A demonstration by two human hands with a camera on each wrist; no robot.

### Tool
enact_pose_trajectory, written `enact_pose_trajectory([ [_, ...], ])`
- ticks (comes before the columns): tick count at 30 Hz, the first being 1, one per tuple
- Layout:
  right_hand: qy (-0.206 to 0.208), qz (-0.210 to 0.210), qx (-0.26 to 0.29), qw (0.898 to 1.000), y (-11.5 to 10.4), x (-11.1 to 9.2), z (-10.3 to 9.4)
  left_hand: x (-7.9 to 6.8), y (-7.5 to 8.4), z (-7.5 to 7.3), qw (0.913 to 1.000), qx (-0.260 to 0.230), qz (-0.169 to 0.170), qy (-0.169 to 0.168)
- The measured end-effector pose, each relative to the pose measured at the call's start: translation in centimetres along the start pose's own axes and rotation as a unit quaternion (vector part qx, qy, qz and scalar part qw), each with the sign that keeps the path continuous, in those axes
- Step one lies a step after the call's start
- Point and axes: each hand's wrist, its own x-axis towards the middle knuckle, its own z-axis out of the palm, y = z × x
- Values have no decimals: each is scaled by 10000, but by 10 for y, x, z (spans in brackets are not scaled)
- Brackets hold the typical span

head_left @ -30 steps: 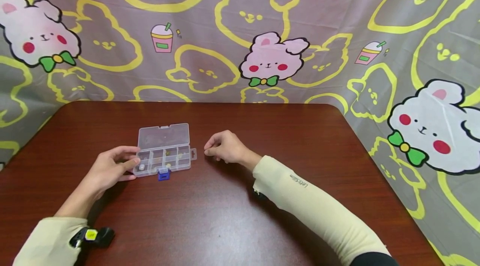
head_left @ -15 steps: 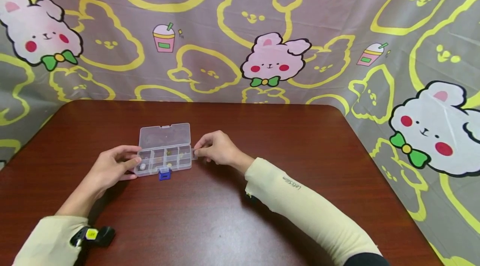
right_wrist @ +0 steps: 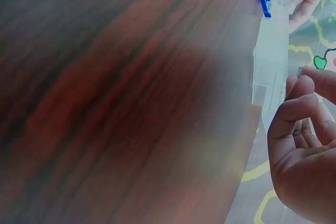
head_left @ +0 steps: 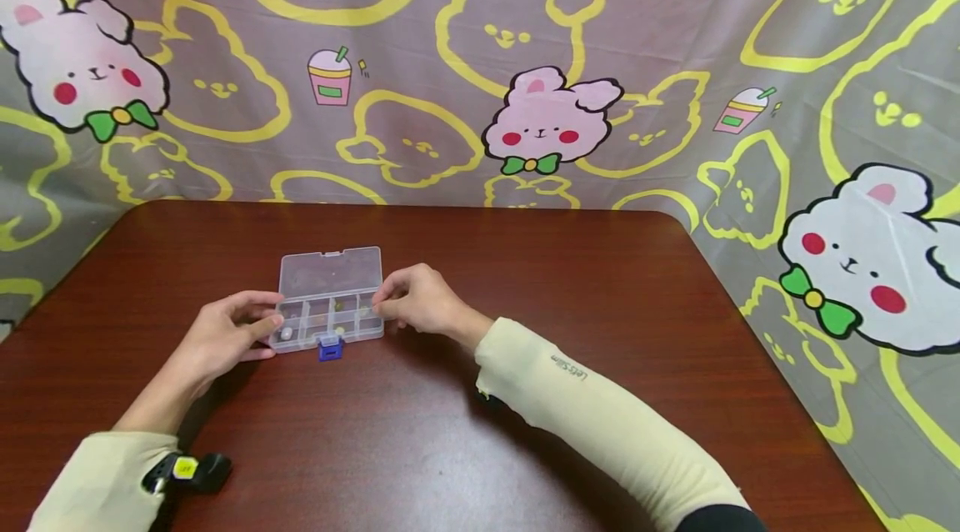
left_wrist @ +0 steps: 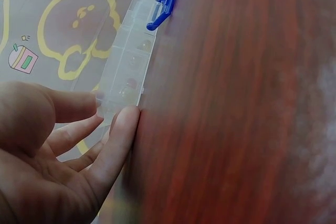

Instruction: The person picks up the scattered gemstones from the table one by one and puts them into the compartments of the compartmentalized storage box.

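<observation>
A clear plastic compartment box [head_left: 318, 319] lies on the table with its lid [head_left: 330, 273] tipped back and its blue latch [head_left: 330, 348] at the front. Small pale and yellowish pieces sit in some compartments, among them a white one [head_left: 286, 333] at the left. My left hand [head_left: 225, 338] grips the box's left end between thumb and fingers. At the right end, my right hand [head_left: 422, 300] has its fingertips over the right compartments, thumb and finger pinched together. A tiny bluish piece [right_wrist: 300, 72] shows at those fingertips in the right wrist view; its kind is too small to tell.
The dark red wooden table [head_left: 525, 415] extends around the box. A patterned cloth [head_left: 420, 40] with cartoon rabbits hangs behind the table and along its right side. A black device [head_left: 198, 472] is strapped to the left wrist.
My right hand has moved left from beside the box, past its hanging tab, to over the right compartments. The left hand keeps its grip on the left end.
</observation>
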Motion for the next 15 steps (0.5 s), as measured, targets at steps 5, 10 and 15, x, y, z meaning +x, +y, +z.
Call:
enact_pose_trajectory([
  [5,47,15,-81,10000,-1,3,4,1,0,0,10000,-5,86,29],
  [10,104,38,-137,9998,-2,5,6,1,-1,0,9999,-52,120,37],
  [15,37,64,-122,9999,-3,6,7,1,0,0,10000,-17,77,44],
])
